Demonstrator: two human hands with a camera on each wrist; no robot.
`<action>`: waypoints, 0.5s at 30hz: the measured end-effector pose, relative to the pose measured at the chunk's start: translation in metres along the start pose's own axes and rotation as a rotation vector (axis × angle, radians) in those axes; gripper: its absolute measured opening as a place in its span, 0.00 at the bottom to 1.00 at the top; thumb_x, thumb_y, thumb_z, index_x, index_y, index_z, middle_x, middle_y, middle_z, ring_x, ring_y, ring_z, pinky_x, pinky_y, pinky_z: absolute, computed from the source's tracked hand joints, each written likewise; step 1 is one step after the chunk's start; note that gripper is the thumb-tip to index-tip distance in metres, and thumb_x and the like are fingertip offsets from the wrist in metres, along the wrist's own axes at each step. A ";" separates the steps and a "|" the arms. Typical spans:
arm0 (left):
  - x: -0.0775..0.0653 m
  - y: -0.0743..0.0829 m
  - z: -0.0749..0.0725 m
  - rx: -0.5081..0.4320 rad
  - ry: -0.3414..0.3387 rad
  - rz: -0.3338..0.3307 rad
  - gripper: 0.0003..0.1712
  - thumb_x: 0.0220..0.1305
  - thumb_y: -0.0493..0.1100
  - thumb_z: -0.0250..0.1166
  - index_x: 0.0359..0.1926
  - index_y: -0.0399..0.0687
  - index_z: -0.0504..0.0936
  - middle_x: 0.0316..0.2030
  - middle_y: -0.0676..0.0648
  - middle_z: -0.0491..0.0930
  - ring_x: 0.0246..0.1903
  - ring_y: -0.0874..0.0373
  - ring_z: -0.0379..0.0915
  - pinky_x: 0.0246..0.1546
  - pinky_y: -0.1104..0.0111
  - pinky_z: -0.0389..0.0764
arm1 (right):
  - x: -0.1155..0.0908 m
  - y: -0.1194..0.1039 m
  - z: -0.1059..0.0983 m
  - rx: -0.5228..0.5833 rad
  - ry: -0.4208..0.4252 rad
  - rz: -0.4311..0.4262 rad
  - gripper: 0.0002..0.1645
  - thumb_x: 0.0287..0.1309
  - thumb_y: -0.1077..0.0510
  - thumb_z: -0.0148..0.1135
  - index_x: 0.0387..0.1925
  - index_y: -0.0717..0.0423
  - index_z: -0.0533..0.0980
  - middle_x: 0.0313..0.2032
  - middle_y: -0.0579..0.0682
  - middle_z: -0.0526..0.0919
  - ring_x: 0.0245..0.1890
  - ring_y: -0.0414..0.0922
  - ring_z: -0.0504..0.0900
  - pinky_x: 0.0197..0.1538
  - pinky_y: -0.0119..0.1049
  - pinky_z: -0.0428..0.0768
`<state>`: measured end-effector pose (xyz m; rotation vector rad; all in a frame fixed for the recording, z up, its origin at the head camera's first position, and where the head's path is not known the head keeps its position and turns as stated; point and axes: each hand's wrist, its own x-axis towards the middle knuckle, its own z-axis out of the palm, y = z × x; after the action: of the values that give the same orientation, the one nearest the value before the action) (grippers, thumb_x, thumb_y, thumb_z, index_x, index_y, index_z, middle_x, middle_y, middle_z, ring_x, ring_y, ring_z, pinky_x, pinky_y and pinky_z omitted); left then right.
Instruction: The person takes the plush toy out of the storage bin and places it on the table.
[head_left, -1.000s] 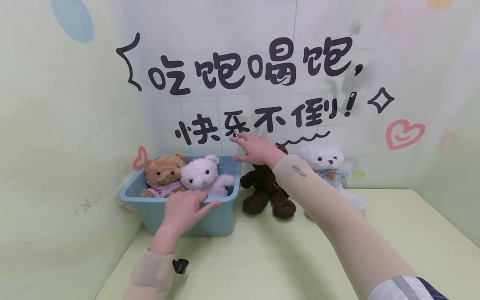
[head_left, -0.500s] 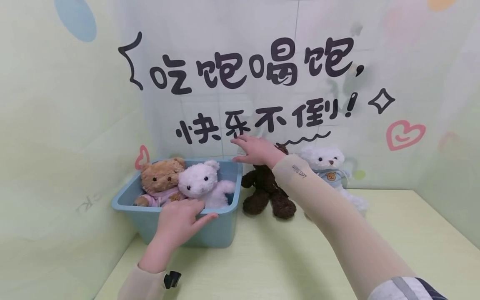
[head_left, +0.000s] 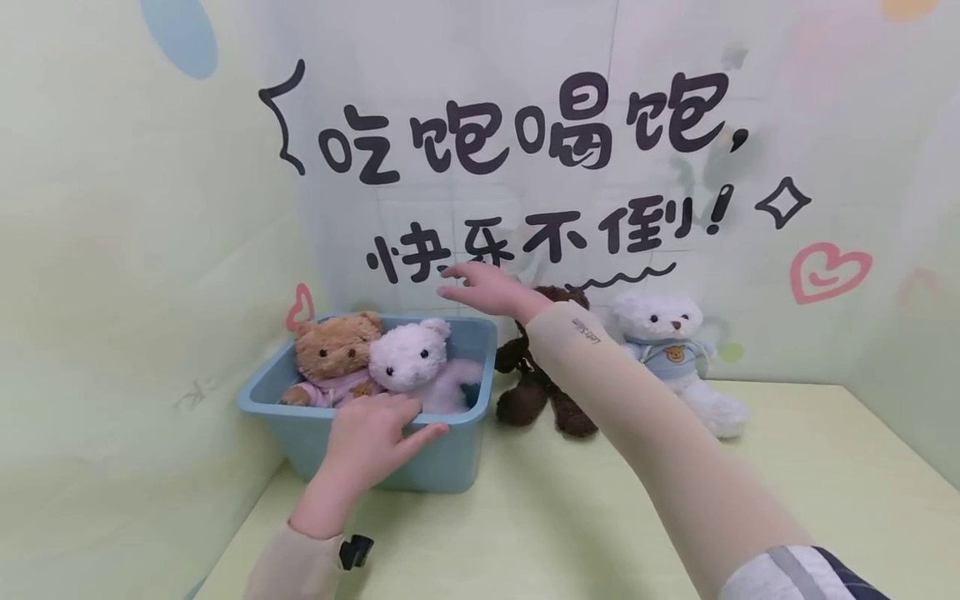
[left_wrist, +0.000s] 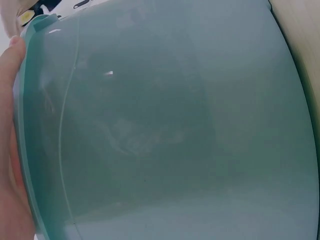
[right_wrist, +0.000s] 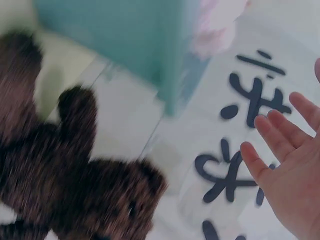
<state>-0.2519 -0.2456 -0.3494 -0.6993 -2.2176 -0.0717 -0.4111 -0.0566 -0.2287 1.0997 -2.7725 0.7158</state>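
A blue plastic bin [head_left: 442, 457] stands at the left of the table, with a tan teddy bear [head_left: 336, 352] and a whitish-pink teddy bear [head_left: 407, 357] sitting side by side in it. My left hand [head_left: 366, 440] grips the bin's front rim, fingers over the edge and thumb along the outside; the bin's wall [left_wrist: 165, 110] fills the left wrist view. Above the bin's back right corner my right hand [head_left: 489, 290] is raised, holding nothing. Its fingers [right_wrist: 275, 137] are extended in the right wrist view. A dark brown teddy bear [head_left: 525, 403] sits right of the bin, partly hidden by my right forearm.
A white teddy bear [head_left: 678, 367] in a blue top sits farther right, against the back wall [head_left: 495, 50] with its black lettering. The bin stands close to the left wall [head_left: 150, 333]. Pale table surface [head_left: 555, 525] lies in front.
The bin has come a little toward me with its bears, my left hand on its rim. My right hand has moved left, over the bin's corner. The head view has shifted slightly.
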 end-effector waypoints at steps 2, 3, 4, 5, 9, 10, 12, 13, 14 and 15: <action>-0.001 -0.001 0.000 0.006 0.002 -0.001 0.27 0.45 0.67 0.59 0.13 0.58 0.57 0.11 0.59 0.52 0.10 0.65 0.44 0.12 0.71 0.45 | 0.007 -0.012 0.003 0.067 0.031 -0.021 0.26 0.58 0.41 0.48 0.54 0.49 0.69 0.52 0.45 0.71 0.50 0.41 0.70 0.50 0.34 0.66; -0.002 -0.002 0.000 0.008 0.004 -0.001 0.27 0.45 0.67 0.59 0.12 0.58 0.56 0.11 0.60 0.52 0.10 0.65 0.44 0.11 0.71 0.45 | 0.011 -0.017 0.005 0.098 0.053 -0.032 0.24 0.58 0.42 0.49 0.52 0.49 0.71 0.49 0.44 0.73 0.47 0.40 0.71 0.48 0.34 0.67; -0.002 -0.002 -0.001 0.007 0.007 -0.002 0.27 0.45 0.67 0.59 0.12 0.58 0.57 0.11 0.60 0.52 0.10 0.66 0.44 0.11 0.71 0.45 | 0.014 -0.022 0.007 0.126 0.079 -0.041 0.23 0.58 0.43 0.51 0.50 0.50 0.72 0.47 0.43 0.74 0.44 0.39 0.72 0.46 0.33 0.68; -0.002 -0.002 -0.001 0.008 0.009 -0.002 0.27 0.45 0.67 0.59 0.12 0.58 0.56 0.11 0.60 0.52 0.10 0.66 0.44 0.11 0.71 0.45 | 0.017 -0.027 0.009 0.152 0.107 -0.052 0.21 0.57 0.44 0.52 0.48 0.50 0.74 0.44 0.42 0.76 0.41 0.38 0.72 0.44 0.33 0.69; -0.002 -0.001 -0.001 0.006 0.014 -0.004 0.28 0.47 0.68 0.57 0.12 0.58 0.56 0.11 0.60 0.51 0.10 0.66 0.44 0.12 0.71 0.46 | 0.027 -0.039 0.017 0.224 0.221 -0.088 0.15 0.56 0.48 0.56 0.41 0.50 0.77 0.35 0.40 0.78 0.35 0.36 0.73 0.39 0.30 0.70; -0.001 -0.001 -0.001 0.003 0.012 -0.004 0.28 0.48 0.69 0.56 0.12 0.58 0.57 0.11 0.60 0.51 0.10 0.66 0.44 0.12 0.71 0.46 | 0.029 -0.041 0.020 0.235 0.242 -0.095 0.13 0.55 0.49 0.56 0.39 0.50 0.77 0.34 0.40 0.78 0.34 0.36 0.72 0.39 0.29 0.70; -0.001 -0.001 -0.002 0.008 0.003 -0.007 0.28 0.49 0.70 0.54 0.12 0.58 0.57 0.11 0.60 0.51 0.10 0.66 0.44 0.12 0.71 0.46 | 0.033 -0.044 0.025 0.248 0.270 -0.115 0.11 0.55 0.50 0.57 0.37 0.49 0.77 0.33 0.40 0.78 0.34 0.35 0.73 0.38 0.28 0.70; 0.000 0.000 -0.002 0.007 0.000 -0.009 0.28 0.49 0.70 0.54 0.12 0.58 0.57 0.11 0.59 0.51 0.10 0.65 0.45 0.12 0.71 0.46 | 0.034 -0.045 0.028 0.246 0.281 -0.126 0.10 0.55 0.50 0.57 0.36 0.49 0.77 0.33 0.40 0.78 0.33 0.35 0.73 0.38 0.27 0.70; -0.001 0.000 -0.002 0.008 -0.002 -0.012 0.28 0.49 0.70 0.54 0.12 0.58 0.57 0.11 0.59 0.52 0.10 0.65 0.45 0.12 0.71 0.46 | 0.036 -0.046 0.031 0.243 0.293 -0.140 0.09 0.55 0.51 0.57 0.35 0.49 0.78 0.32 0.40 0.78 0.33 0.35 0.73 0.38 0.27 0.70; -0.001 0.000 -0.003 0.008 -0.003 -0.014 0.28 0.48 0.70 0.55 0.12 0.58 0.57 0.11 0.59 0.52 0.10 0.65 0.45 0.11 0.71 0.46 | 0.037 -0.048 0.033 0.239 0.302 -0.151 0.09 0.56 0.51 0.56 0.35 0.49 0.78 0.32 0.40 0.77 0.32 0.35 0.73 0.38 0.27 0.70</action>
<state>-0.2495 -0.2465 -0.3483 -0.6797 -2.2241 -0.0684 -0.4036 -0.1249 -0.2307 1.1170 -2.3715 1.1117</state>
